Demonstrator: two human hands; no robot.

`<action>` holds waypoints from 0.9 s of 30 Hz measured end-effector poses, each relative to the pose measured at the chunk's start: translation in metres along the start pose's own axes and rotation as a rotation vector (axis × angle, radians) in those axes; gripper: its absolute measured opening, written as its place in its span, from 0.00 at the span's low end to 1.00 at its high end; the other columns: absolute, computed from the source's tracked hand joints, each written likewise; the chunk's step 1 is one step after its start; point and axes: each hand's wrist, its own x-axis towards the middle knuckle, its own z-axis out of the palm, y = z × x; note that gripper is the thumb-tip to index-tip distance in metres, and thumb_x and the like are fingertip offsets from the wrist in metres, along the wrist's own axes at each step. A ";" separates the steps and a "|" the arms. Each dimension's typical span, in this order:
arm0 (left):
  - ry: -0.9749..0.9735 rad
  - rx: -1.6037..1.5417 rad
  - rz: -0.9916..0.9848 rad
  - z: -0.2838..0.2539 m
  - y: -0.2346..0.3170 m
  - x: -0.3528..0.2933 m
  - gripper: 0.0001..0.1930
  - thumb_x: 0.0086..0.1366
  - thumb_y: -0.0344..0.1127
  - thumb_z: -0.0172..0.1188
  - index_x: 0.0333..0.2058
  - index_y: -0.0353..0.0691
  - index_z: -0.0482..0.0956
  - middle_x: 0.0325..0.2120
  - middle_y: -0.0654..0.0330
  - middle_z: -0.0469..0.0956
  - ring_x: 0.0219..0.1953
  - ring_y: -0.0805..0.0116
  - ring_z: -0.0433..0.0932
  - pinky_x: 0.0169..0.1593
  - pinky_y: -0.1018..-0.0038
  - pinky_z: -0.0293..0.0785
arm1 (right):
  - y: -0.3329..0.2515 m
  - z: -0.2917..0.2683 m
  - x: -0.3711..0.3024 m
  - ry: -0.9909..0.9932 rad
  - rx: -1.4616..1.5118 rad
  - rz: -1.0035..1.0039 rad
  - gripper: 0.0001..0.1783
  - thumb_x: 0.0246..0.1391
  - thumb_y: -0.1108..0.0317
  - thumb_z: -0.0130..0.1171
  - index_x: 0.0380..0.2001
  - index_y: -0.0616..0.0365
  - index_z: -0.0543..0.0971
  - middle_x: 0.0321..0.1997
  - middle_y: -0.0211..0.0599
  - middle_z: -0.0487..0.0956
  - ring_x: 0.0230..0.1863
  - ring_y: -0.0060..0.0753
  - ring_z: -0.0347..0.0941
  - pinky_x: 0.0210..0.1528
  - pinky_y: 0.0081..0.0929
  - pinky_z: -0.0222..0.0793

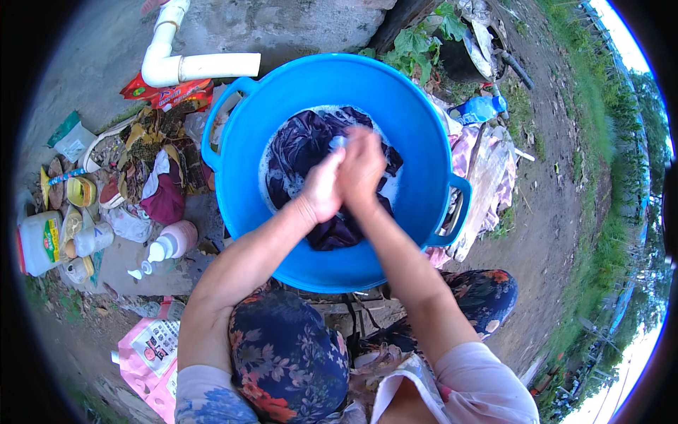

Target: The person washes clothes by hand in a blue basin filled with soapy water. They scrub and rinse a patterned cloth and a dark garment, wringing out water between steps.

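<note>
A large blue plastic tub [247,159] with loop handles stands in front of me. Dark purple, wet-looking clothing [304,138] lies in whitish, sudsy water on its floor. Over this cloth my left hand [325,185] and my right hand [364,166] are pressed together, the right blurred by motion. Both appear closed. Between them, near the fingers, shows a small pale bluish-white thing [339,142]; most of it is hidden, and its kind cannot be made out.
Left of the tub are a pink pump bottle [180,237], a white jug [39,242] and maroon cloth [164,198]. White pipe [219,66] juts out behind. At right lie a wooden board [484,205], pinkish cloth [505,166] and a blue bottle [479,109].
</note>
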 end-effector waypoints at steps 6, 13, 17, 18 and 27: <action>0.055 0.153 0.185 -0.010 0.007 0.016 0.27 0.70 0.50 0.40 0.60 0.39 0.58 0.59 0.60 0.63 0.60 0.70 0.61 0.64 0.72 0.51 | -0.012 0.005 -0.027 0.098 0.025 -0.339 0.06 0.54 0.71 0.53 0.35 0.59 0.74 0.34 0.49 0.79 0.34 0.51 0.78 0.36 0.41 0.72; 0.031 0.252 0.158 -0.012 -0.003 0.019 0.27 0.69 0.52 0.42 0.57 0.37 0.65 0.58 0.58 0.63 0.59 0.71 0.61 0.63 0.73 0.51 | 0.013 -0.026 0.025 -0.017 0.623 0.252 0.11 0.60 0.69 0.50 0.44 0.61 0.72 0.41 0.28 0.73 0.38 0.17 0.67 0.42 0.17 0.63; 0.278 0.288 0.457 -0.007 0.033 0.038 0.33 0.69 0.56 0.39 0.64 0.39 0.51 0.61 0.55 0.59 0.61 0.64 0.62 0.63 0.68 0.55 | -0.035 -0.061 -0.023 -0.367 0.688 0.318 0.13 0.58 0.72 0.51 0.47 0.61 0.71 0.39 0.26 0.73 0.37 0.14 0.66 0.42 0.15 0.63; 0.215 0.157 0.402 0.001 0.037 0.034 0.32 0.70 0.54 0.39 0.65 0.42 0.49 0.62 0.53 0.57 0.63 0.62 0.59 0.63 0.67 0.57 | -0.027 -0.057 -0.032 -0.389 0.621 0.293 0.12 0.56 0.75 0.53 0.45 0.60 0.72 0.26 0.19 0.69 0.27 0.07 0.61 0.30 0.10 0.58; -0.037 0.277 0.158 0.019 -0.025 -0.007 0.25 0.70 0.43 0.41 0.61 0.36 0.59 0.61 0.57 0.60 0.64 0.66 0.56 0.66 0.71 0.48 | 0.024 -0.019 0.018 0.196 0.068 0.400 0.11 0.56 0.70 0.49 0.40 0.65 0.72 0.33 0.48 0.76 0.35 0.40 0.74 0.39 0.37 0.69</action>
